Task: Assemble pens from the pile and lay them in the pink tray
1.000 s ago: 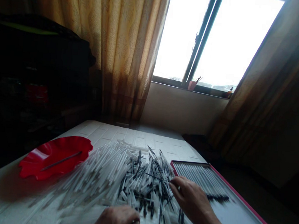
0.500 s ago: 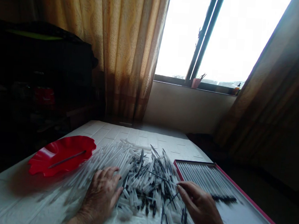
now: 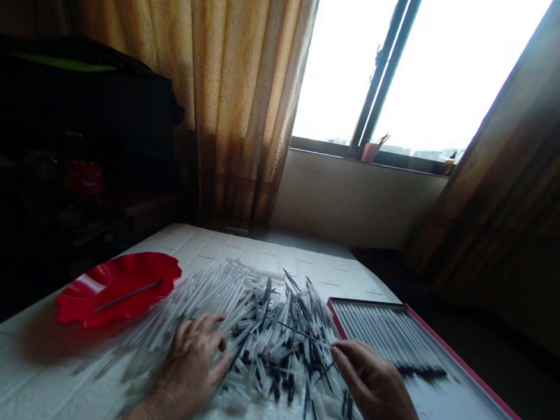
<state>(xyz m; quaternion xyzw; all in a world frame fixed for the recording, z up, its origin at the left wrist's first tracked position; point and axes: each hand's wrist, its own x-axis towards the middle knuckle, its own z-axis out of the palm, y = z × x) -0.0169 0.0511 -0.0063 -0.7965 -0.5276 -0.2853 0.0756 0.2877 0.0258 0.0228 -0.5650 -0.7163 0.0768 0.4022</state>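
My left hand (image 3: 193, 360) rests at the left edge of a heap of dark and clear pen parts (image 3: 274, 350), its fingers apart and slightly bent. Beyond it lies a spread of clear tubes (image 3: 202, 288). My right hand (image 3: 373, 386) pinches the end of a thin dark rod (image 3: 303, 332) between thumb and forefinger; the rod points left over the heap. Right of the heap, a red-edged tray (image 3: 471, 358) holds a row of clear tubes with black ends (image 3: 391, 333).
At the left of the white brick-patterned table (image 3: 189, 239) stands a red wavy-rimmed dish (image 3: 117, 275) with one rod (image 3: 127, 295) in it. Behind are curtains, a window and a sill with a small pink cup (image 3: 370, 152). Dark furniture stands at the left.
The view has shifted slightly. My left hand's fingers have curled a little at the heap's edge, while my right hand keeps its pinch on the rod.
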